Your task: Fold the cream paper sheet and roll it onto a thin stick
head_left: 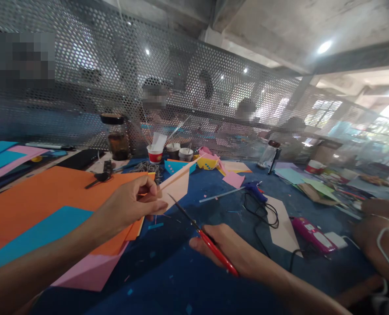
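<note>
A folded pale peach paper [178, 188] is pinched between the thumb and fingers of my left hand [131, 201], above the blue table. My right hand [219, 245] is closed round red-handled scissors [209, 245]. The dark blades point up and left, their tip beside the lower part of the peach paper; whether they touch it I cannot tell. Large orange sheets [56, 188] and a blue sheet [54, 227] lie under and beside my left forearm.
Behind stand a red and white cup [155, 154], a dark-lidded jar [117, 142] and blue and yellow paper pieces. To the right are a blue glue gun [256, 190] with a black cord, a magenta power strip [314, 235] and another person's hands [378, 223].
</note>
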`<state>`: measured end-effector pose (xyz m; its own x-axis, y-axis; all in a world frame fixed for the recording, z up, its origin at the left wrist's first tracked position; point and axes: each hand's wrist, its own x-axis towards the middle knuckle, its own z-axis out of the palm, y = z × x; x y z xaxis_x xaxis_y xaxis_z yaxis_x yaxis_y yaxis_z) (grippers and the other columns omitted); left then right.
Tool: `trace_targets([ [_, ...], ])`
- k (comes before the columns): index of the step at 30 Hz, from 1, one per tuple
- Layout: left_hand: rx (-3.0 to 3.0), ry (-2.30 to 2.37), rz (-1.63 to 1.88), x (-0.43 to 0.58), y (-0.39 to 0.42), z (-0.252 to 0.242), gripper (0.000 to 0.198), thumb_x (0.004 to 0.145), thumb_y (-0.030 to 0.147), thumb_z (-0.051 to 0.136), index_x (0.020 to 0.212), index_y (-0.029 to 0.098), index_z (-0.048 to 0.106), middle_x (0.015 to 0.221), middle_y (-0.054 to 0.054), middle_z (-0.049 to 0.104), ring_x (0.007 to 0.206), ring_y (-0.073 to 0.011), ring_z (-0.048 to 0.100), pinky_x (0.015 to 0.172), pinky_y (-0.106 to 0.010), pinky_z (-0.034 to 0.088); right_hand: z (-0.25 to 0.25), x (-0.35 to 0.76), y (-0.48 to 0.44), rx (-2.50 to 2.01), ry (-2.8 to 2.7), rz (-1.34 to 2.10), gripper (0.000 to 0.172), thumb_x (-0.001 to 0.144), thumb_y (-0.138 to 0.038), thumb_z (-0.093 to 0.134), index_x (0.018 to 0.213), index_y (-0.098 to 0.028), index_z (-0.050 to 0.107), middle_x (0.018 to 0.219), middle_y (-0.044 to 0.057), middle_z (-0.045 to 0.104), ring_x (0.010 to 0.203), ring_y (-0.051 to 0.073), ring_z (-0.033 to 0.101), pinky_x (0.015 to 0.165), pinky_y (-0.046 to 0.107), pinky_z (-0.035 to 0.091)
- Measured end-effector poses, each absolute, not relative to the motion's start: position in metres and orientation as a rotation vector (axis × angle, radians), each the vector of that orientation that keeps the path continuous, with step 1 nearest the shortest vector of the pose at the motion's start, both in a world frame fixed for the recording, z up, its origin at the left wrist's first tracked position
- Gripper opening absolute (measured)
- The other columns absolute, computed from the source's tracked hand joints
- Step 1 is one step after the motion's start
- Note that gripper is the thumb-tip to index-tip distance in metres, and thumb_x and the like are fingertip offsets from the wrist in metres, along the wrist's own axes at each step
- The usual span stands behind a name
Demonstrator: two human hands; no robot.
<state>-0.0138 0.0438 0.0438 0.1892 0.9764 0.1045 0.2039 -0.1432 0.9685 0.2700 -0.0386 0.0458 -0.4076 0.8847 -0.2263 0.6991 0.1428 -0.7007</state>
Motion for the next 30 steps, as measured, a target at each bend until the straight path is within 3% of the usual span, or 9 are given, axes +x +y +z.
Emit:
trace_targets([
  [9,1.544,1.17,1.028,-0.015,0.0459,0.042,0.054,0.065,0.046,0.092,0.085,0.027,0.046,0.074,0.008,0.061,0.061,-0.015,0.066,0.051,-0.028,0.056,0.0442,0.2703,-0.0391,-1.518,-2.203,1.108,0.055,0.108,-0.068,0.06,0.08,-0.021,0.05,0.073,-0.004,0.054,0.065,0.01,0.04,0.058,0.027,0.03],
  [13,1.541,1.168,1.028,-0.0131,0.04,0.0478,0.049,0.072,0.045,0.09,0.086,0.026,0.047,0.075,0.008,0.062,0.062,-0.0138,0.065,0.056,-0.029,0.055,0.0492,0.2695,-0.0401,-1.503,-2.194,1.123,0.057,0.107,-0.069,0.061,0.079,-0.021,0.049,0.073,-0.004,0.052,0.066,0.011,0.039,0.059,0.027,0.03],
  [30,1.538,1.147,1.003,-0.0175,0.047,0.0403,0.054,0.067,0.044,0.092,0.088,0.027,0.046,0.079,0.007,0.064,0.065,-0.0162,0.068,0.055,-0.03,0.055,0.048,0.2688,-0.0399,-1.536,-2.187,1.106,0.055,0.107,-0.065,0.064,0.078,-0.02,0.05,0.071,-0.005,0.051,0.064,0.009,0.038,0.059,0.027,0.029],
])
